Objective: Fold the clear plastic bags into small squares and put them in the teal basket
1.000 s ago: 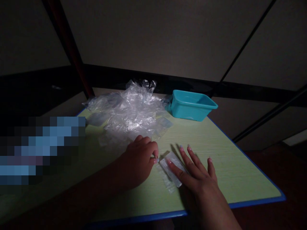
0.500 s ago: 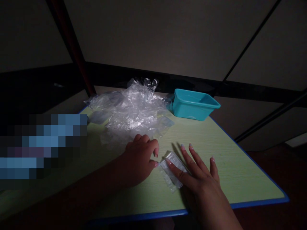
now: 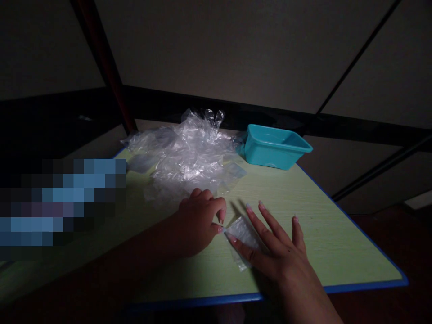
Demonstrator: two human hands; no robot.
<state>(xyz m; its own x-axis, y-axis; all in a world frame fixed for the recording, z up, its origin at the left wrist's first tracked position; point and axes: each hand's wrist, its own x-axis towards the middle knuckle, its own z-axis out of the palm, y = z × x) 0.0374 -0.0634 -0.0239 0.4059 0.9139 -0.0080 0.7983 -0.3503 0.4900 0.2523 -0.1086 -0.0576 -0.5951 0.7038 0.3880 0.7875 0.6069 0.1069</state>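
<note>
A small, folded clear plastic bag (image 3: 245,234) lies flat on the table near its front edge. At its left corner is my left hand (image 3: 199,222), its fingers curled and thumb and index finger brought together in a pinch at the plastic. My right hand (image 3: 280,252) rests from the right with fingers spread, its thumb laid on the folded bag and pressing it against the tabletop. The lower right part of the bag is hidden under that hand.
A loose heap of crumpled clear plastic bags (image 3: 192,148) spreads over the back left of the light green table (image 3: 324,225). A turquoise plastic basket (image 3: 270,155) stands at the back right. The table has a blue edge, and a panelled wall rises behind it.
My right thumb and fingers have shifted slightly left across the bag, and the plastic under them looks flatter. My left hand stays at the corner.
</note>
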